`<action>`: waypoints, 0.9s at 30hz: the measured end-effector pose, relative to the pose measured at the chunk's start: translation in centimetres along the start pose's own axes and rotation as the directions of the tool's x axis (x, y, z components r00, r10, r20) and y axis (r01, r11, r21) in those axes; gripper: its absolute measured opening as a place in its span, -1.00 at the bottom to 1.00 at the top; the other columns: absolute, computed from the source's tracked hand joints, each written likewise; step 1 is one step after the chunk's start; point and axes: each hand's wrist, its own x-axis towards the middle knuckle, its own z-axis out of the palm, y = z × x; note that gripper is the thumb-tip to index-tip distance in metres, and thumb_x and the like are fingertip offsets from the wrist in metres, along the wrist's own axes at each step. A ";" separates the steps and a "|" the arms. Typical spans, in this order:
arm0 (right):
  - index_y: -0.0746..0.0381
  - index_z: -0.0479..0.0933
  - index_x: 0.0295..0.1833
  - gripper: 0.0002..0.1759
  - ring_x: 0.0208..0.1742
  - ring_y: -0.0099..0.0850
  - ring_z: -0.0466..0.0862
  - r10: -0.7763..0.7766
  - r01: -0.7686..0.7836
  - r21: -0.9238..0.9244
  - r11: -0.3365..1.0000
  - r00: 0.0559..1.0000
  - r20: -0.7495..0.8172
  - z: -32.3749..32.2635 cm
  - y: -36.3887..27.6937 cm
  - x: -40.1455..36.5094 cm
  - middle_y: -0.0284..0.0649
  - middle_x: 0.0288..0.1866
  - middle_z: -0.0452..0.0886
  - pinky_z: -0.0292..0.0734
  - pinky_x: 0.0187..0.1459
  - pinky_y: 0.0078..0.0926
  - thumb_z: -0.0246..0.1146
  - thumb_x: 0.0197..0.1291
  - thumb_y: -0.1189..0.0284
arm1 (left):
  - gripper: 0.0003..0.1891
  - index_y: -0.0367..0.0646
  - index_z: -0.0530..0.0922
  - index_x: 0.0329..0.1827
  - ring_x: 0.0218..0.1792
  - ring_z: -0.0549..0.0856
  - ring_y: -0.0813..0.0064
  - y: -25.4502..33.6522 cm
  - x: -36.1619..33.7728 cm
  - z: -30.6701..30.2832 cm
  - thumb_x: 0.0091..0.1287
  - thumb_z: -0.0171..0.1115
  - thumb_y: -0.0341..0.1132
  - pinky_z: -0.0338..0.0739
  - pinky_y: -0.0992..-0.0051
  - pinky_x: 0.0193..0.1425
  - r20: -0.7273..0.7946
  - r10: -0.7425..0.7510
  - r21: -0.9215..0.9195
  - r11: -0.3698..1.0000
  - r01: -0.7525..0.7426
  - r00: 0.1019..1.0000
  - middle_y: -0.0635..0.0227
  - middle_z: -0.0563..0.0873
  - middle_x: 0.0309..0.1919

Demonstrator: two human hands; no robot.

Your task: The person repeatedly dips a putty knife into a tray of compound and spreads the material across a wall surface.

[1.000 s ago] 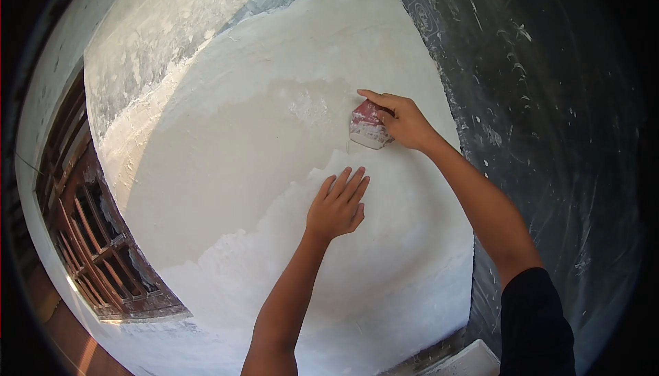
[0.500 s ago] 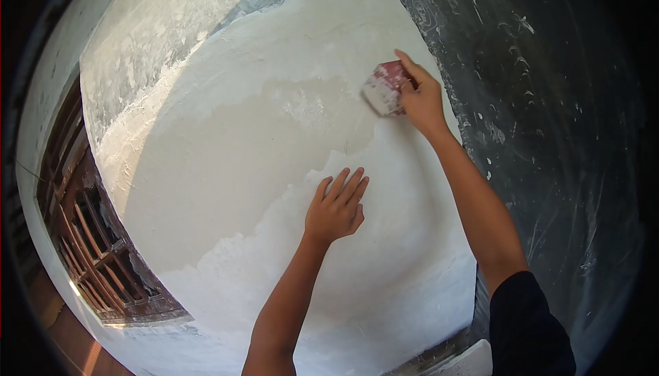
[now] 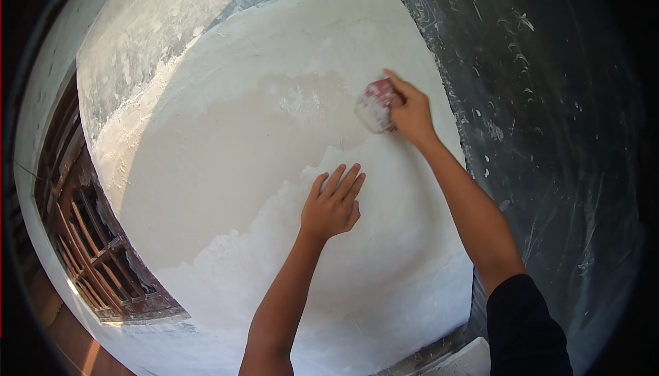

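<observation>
My right hand (image 3: 413, 112) is closed on a red sanding pad (image 3: 375, 106), smeared with white and slightly blurred; its exact make is hard to see. The pad is at the upper right of a plastered wall (image 3: 226, 149), against or very close to the surface. Lower and to the left, my left hand (image 3: 329, 204) lies flat on the same wall with its fingers spread, holding nothing. Around both hands the plaster is white below and beige above, with a ragged border between the two.
At the left is a brown wooden window with bars (image 3: 103, 259). A dark wall with white splashes (image 3: 542, 136) meets the plaster along the right edge. Bare grey patches (image 3: 151, 33) show at the upper left. A pale object (image 3: 470, 361) sits at the bottom right.
My right hand has moved down and a little to the left with the sanding pad. My left hand stays on about the same spot of the wall, while the view has shifted slightly.
</observation>
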 end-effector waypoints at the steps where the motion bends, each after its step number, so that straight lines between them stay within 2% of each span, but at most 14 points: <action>1: 0.14 0.49 0.39 -0.35 -0.04 -0.33 0.66 0.112 -0.097 0.085 0.992 0.972 -0.206 -0.7 0.4 0.7 -0.05 -0.13 0.66 0.51 0.06 -0.47 0.11 0.16 0.76 | -0.45 0.03 0.57 0.31 0.35 0.50 0.32 0.0 0.0 0.0 0.18 0.19 -0.24 0.37 0.16 0.37 -0.006 0.001 -0.001 1.000 -0.001 1.000 0.43 0.52 0.40; 3: 0.13 0.50 0.39 -0.35 -0.05 -0.32 0.67 0.124 -0.099 0.099 0.990 0.947 -0.295 -1.2 0.7 0.3 -0.06 -0.12 0.66 0.51 0.05 -0.47 0.11 0.16 0.75 | -0.45 0.02 0.57 0.31 0.35 0.50 0.32 0.1 -0.1 0.0 0.18 0.19 -0.24 0.37 0.16 0.37 -0.007 0.002 -0.005 1.000 -0.002 1.000 0.42 0.52 0.40; 5: 0.16 0.50 0.38 -0.36 -0.08 -0.30 0.69 -0.139 0.152 0.074 0.986 0.977 -0.160 0.3 0.0 -1.5 -0.04 -0.12 0.67 0.53 0.03 -0.46 0.12 0.16 0.75 | -0.45 0.01 0.57 0.31 0.34 0.51 0.31 0.1 0.1 0.0 0.18 0.19 -0.25 0.37 0.16 0.37 -0.001 -0.004 -0.006 1.000 0.004 1.000 0.41 0.53 0.39; 6: 0.20 0.49 0.38 -0.38 -0.09 -0.28 0.70 -0.025 0.026 -0.010 1.000 0.998 0.059 0.1 -2.2 -2.6 -0.02 -0.11 0.67 0.54 0.02 -0.45 0.12 0.16 0.75 | -0.45 0.01 0.57 0.31 0.34 0.51 0.31 0.2 0.1 0.1 0.18 0.19 -0.25 0.37 0.16 0.37 -0.001 -0.006 -0.010 1.000 0.006 1.000 0.41 0.53 0.39; 7: 0.20 0.49 0.38 -0.38 -0.09 -0.28 0.70 -0.022 0.023 -0.011 1.000 0.998 0.061 0.1 -1.4 -2.5 -0.02 -0.11 0.67 0.54 0.02 -0.45 0.12 0.16 0.75 | -0.45 0.01 0.57 0.31 0.34 0.51 0.31 0.1 0.1 0.1 0.18 0.20 -0.25 0.37 0.16 0.37 -0.004 -0.001 -0.009 1.000 0.001 1.000 0.40 0.53 0.39; 9: 0.22 0.49 0.38 -0.38 -0.10 -0.28 0.70 -0.006 -0.009 -0.066 0.998 0.977 -0.213 -0.2 0.7 -1.7 -0.02 -0.12 0.66 0.54 0.01 -0.47 0.11 0.17 0.75 | -0.45 0.01 0.56 0.31 0.34 0.51 0.31 0.0 0.0 0.0 0.17 0.20 -0.25 0.37 0.16 0.37 -0.001 0.003 -0.006 1.000 -0.003 1.000 0.40 0.52 0.40; 10: 0.23 0.48 0.38 -0.38 -0.11 -0.28 0.70 0.103 -0.090 0.054 0.995 0.933 -0.344 -0.9 1.3 -1.1 -0.03 -0.09 0.66 0.54 0.00 -0.49 0.09 0.17 0.76 | -0.45 0.01 0.56 0.31 0.35 0.50 0.31 0.0 0.0 0.1 0.17 0.20 -0.25 0.37 0.16 0.37 -0.006 0.002 -0.008 1.000 -0.002 1.000 0.40 0.52 0.40; 13: 0.24 0.47 0.39 -0.38 -0.09 -0.26 0.70 0.033 0.018 0.147 0.989 0.941 -0.336 0.3 -0.7 -2.6 0.00 -0.05 0.65 0.54 0.00 -0.49 0.08 0.17 0.76 | -0.47 -0.01 0.57 0.30 0.35 0.51 0.33 -0.1 0.2 0.0 0.19 0.18 -0.25 0.36 0.17 0.37 -0.012 0.002 -0.001 1.000 -0.002 1.000 0.40 0.52 0.40; 14: 0.25 0.45 0.40 -0.37 -0.10 -0.24 0.69 -0.039 0.046 0.023 0.999 0.969 -0.244 1.3 -2.4 -3.8 0.01 -0.07 0.64 0.54 0.00 -0.48 0.09 0.18 0.76 | -0.48 -0.04 0.58 0.29 0.35 0.51 0.35 0.0 0.1 -0.1 0.21 0.16 -0.24 0.36 0.19 0.38 -0.009 0.004 0.005 1.000 -0.004 1.000 0.40 0.53 0.39; 15: 0.24 0.44 0.41 -0.37 -0.17 -0.23 0.66 -0.083 0.095 0.050 0.994 0.977 -0.196 2.5 -3.3 -4.6 -0.01 -0.15 0.61 0.53 -0.03 -0.46 0.11 0.18 0.75 | -0.48 -0.04 0.58 0.29 0.35 0.51 0.35 0.2 0.1 -0.2 0.21 0.16 -0.24 0.36 0.19 0.38 -0.009 0.001 0.002 1.000 -0.001 1.000 0.40 0.53 0.39; 19: 0.24 0.45 0.40 -0.38 -0.20 -0.20 0.64 0.079 -0.069 0.136 0.988 0.995 -0.064 4.3 -5.5 -5.5 0.00 -0.17 0.60 0.53 -0.06 -0.37 0.12 0.18 0.74 | -0.52 -0.09 0.62 0.22 0.33 0.53 0.33 -0.1 0.0 0.0 0.19 0.17 -0.27 0.40 0.22 0.35 -0.040 0.016 -0.009 1.000 -0.016 0.999 0.37 0.57 0.35; 21: 0.25 0.46 0.39 -0.39 -0.21 -0.20 0.64 0.017 -0.010 0.083 0.996 0.996 -0.089 4.8 -3.0 -6.0 -0.01 -0.17 0.61 0.53 -0.08 -0.36 0.11 0.19 0.74 | -0.54 -0.11 0.63 0.19 0.32 0.54 0.33 -0.1 -0.3 0.4 0.19 0.16 -0.29 0.41 0.24 0.34 -0.058 0.031 -0.020 0.999 -0.032 0.998 0.36 0.59 0.33; 23: 0.27 0.46 0.39 -0.40 -0.21 -0.21 0.64 0.074 -0.086 -0.020 0.996 0.937 -0.341 4.2 0.2 -6.5 -0.01 -0.17 0.61 0.53 -0.09 -0.38 0.11 0.19 0.75 | -0.57 -0.14 0.65 0.14 0.30 0.56 0.31 -0.2 -0.3 0.5 0.18 0.15 -0.31 0.44 0.27 0.32 -0.081 0.064 0.030 0.998 -0.062 0.995 0.35 0.62 0.30; 27: 0.28 0.45 0.40 -0.39 -0.18 -0.18 0.65 0.126 -0.116 0.052 0.992 0.850 -0.511 2.3 -1.4 -6.6 -0.01 -0.16 0.61 0.54 -0.09 -0.37 0.12 0.18 0.74 | -0.57 -0.14 0.65 0.13 0.30 0.56 0.31 -0.2 -0.2 0.5 0.17 0.15 -0.32 0.44 0.27 0.32 -0.080 0.061 0.031 0.998 -0.059 0.995 0.35 0.62 0.29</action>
